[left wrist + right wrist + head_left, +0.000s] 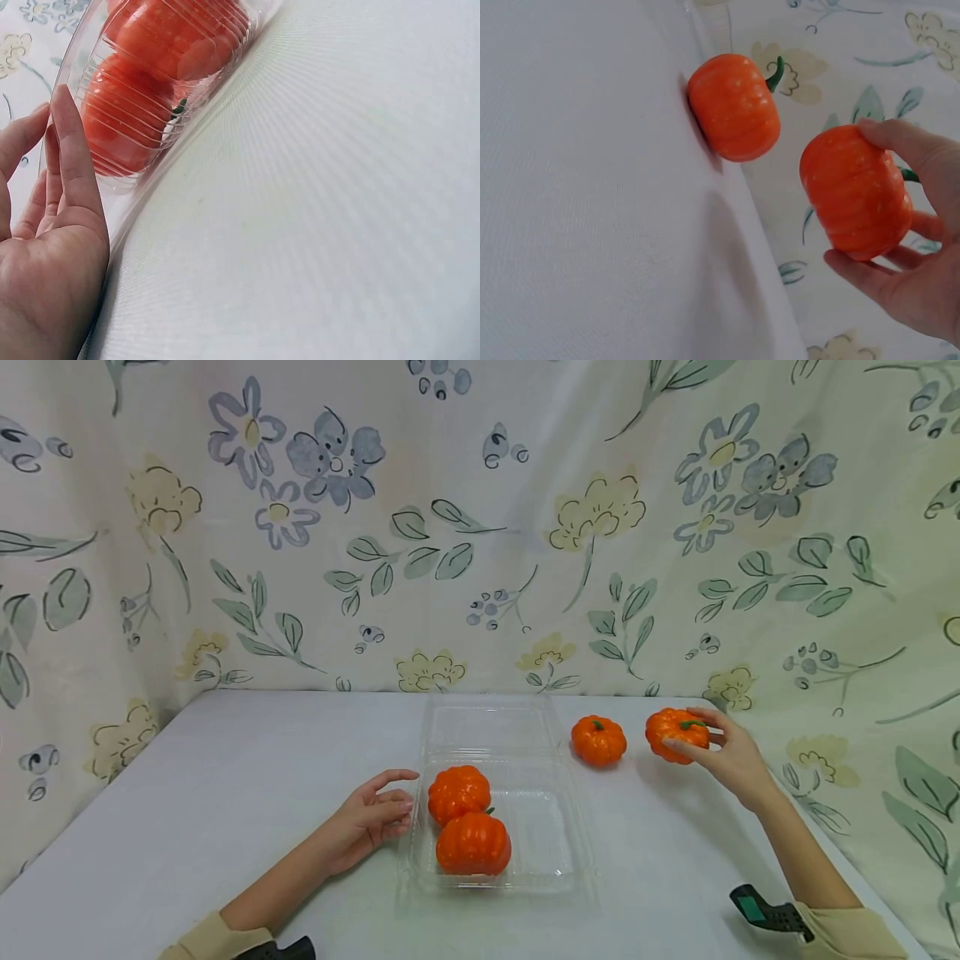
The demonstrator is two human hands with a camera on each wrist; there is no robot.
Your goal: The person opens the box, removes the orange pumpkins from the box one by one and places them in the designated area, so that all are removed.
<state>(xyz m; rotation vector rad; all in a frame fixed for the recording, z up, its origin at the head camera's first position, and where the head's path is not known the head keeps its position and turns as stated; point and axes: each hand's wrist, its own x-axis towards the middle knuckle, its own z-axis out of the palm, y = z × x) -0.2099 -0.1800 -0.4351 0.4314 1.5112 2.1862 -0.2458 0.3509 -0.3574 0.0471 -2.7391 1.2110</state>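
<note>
My right hand (731,760) grips a small orange pumpkin (855,191) with a green stem, thumb on one side and fingers on the other. In the right wrist view it hangs above the white table, its shadow below. A second pumpkin (597,742) stands on the table just left of it. Two more, a rear pumpkin (459,793) and a front pumpkin (473,845), sit in the left half of a clear plastic container (543,827). My left hand (367,822) is beside the container's left wall, fingers loosely extended, fingertips right at the wall.
The container's clear lid (491,727) lies folded back toward the rear of the white table (247,793). Behind the table's far edge hangs a floral curtain (480,568), which also runs along both sides.
</note>
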